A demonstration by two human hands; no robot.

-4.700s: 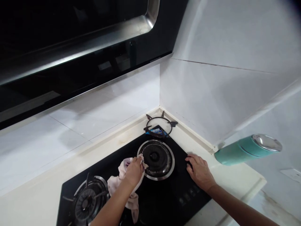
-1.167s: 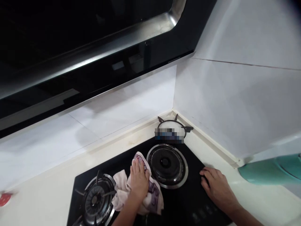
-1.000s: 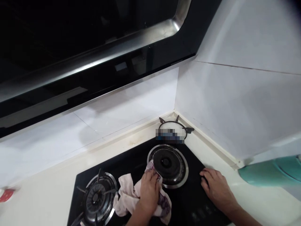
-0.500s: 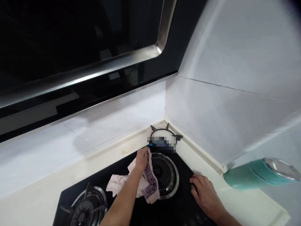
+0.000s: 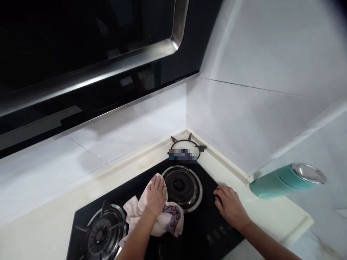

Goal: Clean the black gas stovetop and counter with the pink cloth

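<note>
My left hand (image 5: 156,196) presses a pale pink towel (image 5: 169,220) with purple lettering onto the black glass cooktop (image 5: 200,231). Its fingers lie along the bunched cloth, just left of the right burner (image 5: 181,187), which has no pan support on it. Part of the towel is hidden under the hand and forearm. Holding nothing, my right hand (image 5: 231,206) rests on the cooktop's right edge, fingers loosely bent and thumb apart.
The left burner (image 5: 100,234) carries its pan support. A loose ring-shaped pan support (image 5: 200,148) sits in the back corner, partly blurred out. A teal tumbler (image 5: 279,182) stands on the counter at right. Overhead hangs a black range hood (image 5: 151,77).
My left hand has slid back and left with the towel, off the right burner, and lies flatter on it. My right hand stays at the cooktop edge. The view has shifted slightly.
</note>
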